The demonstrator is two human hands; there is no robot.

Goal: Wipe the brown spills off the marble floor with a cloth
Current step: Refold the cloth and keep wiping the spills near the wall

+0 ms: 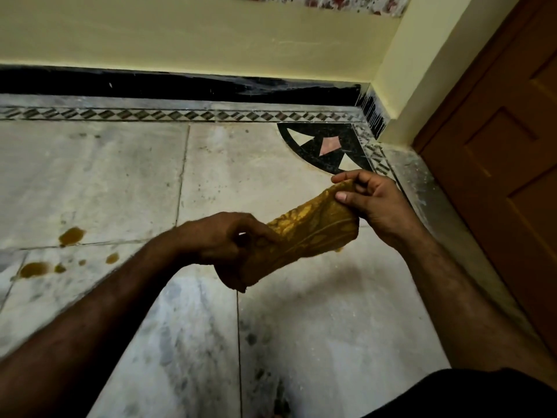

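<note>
A yellow-brown patterned cloth (310, 227) is stretched in the air between both hands, above the marble floor (120, 176). My left hand (229, 242) grips its lower left end in a fist. My right hand (373, 200) pinches its upper right end between thumb and fingers. Several brown spills lie on the floor at the left: one puddle (71, 235) by a tile joint, a second puddle (33, 269) further left, and a smaller drop (112, 258) with tiny drops between them. Both hands are well to the right of the spills.
A pale yellow wall with a black skirting (180, 86) runs along the back. A patterned border strip (180, 115) and a black corner inlay (325, 146) mark the floor's edge. A brown wooden door (506, 164) stands at the right. Dark clothing (482, 396) shows at the bottom right.
</note>
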